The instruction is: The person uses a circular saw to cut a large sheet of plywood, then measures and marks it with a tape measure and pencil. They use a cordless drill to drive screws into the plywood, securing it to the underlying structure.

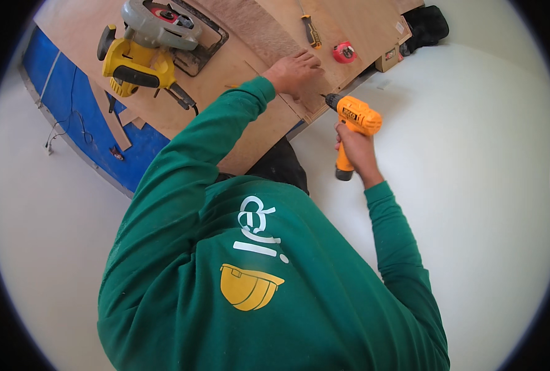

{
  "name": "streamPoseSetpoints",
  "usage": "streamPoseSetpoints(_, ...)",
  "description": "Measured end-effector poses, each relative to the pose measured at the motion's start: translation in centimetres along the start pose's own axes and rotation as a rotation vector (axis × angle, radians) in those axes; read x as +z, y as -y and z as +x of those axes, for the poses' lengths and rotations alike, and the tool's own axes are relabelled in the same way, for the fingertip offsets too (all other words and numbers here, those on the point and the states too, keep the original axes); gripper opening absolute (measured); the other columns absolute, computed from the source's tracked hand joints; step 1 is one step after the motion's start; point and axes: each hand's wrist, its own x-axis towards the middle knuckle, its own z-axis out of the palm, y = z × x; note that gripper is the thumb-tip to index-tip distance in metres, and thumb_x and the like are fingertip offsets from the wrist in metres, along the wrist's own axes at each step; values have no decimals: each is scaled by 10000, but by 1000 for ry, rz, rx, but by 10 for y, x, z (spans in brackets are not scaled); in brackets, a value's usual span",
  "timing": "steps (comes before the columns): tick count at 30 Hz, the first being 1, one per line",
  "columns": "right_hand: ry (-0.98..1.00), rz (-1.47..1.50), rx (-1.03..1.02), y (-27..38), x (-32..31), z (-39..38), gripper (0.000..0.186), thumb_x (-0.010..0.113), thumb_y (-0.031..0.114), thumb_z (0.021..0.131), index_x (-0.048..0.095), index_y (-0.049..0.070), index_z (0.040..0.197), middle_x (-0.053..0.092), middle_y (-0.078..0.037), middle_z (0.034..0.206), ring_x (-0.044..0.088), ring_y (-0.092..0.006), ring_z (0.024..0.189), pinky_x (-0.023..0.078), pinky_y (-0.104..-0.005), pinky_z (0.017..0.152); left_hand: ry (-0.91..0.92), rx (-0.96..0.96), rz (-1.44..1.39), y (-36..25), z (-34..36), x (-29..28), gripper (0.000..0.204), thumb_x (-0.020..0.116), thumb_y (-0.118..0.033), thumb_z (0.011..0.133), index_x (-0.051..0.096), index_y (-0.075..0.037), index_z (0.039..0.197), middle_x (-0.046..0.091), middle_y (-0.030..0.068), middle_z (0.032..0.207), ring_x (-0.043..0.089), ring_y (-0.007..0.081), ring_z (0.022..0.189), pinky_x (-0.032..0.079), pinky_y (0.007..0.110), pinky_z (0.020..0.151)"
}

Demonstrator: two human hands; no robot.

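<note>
My right hand [356, 150] grips the handle of an orange cordless drill [362, 114] with a black chuck. Its bit points left at the edge of the wooden boards. Palm down, my left hand [294, 73] rests on a plywood board [268, 40] near its corner, fingers stretched out and holding nothing. Beyond it lie a screwdriver [312, 32] with a black and yellow handle and a red tape measure [345, 52]. How deep the bit reaches, or whether it touches the wood, I cannot tell.
A yellow and grey circular saw [142, 62] sits on the wood at upper left, its cord trailing. Wood offcuts [115, 117] and a cable [71, 117] lie on a blue surface [145, 148] farther left. A small cardboard box [387, 60] and a black bag [428, 26] are at upper right.
</note>
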Motion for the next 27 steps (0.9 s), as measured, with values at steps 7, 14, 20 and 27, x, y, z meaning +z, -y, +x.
streamPoseSetpoints(7, -83, 200, 118, 5, 23, -7, 195, 698, 153, 1027, 662, 18, 1165, 651, -50, 814, 649, -159, 625, 578, -339, 604, 29, -6, -105, 10, 4, -5, 1069, 1051, -319, 529, 656, -122, 1503, 603, 79, 1465, 499, 315, 1483, 349, 447, 1337)
streamPoseSetpoints(14, -84, 172, 158, 16, 15, -3, 223, 700, 128, 1021, 662, 20, 1213, 639, -45, 803, 639, -154, 622, 577, -340, 592, 18, -6, -162, 13, 3, 2, 1100, 1042, -283, 516, 642, -115, 1527, 596, 90, 1454, 497, 367, 1449, 403, 456, 1295)
streamPoseSetpoints(20, -46, 146, 142, 21, 4, -1, 206, 721, 133, 1018, 666, 36, 1191, 629, -29, 788, 631, -148, 610, 593, -334, 593, 12, 6, -146, 12, 1, 1, 1104, 1051, -330, 507, 650, -116, 1514, 593, 91, 1473, 492, 364, 1469, 397, 465, 1295)
streamPoseSetpoints(27, -25, 141, 119, 21, -3, -3, 218, 726, 143, 1016, 667, 33, 1195, 630, -23, 791, 633, -141, 615, 589, -326, 594, -145, 115, -296, -5, 11, 30, 659, 964, -271, 689, 771, -109, 1298, 671, 67, 1374, 560, 331, 1397, 417, 477, 1253)
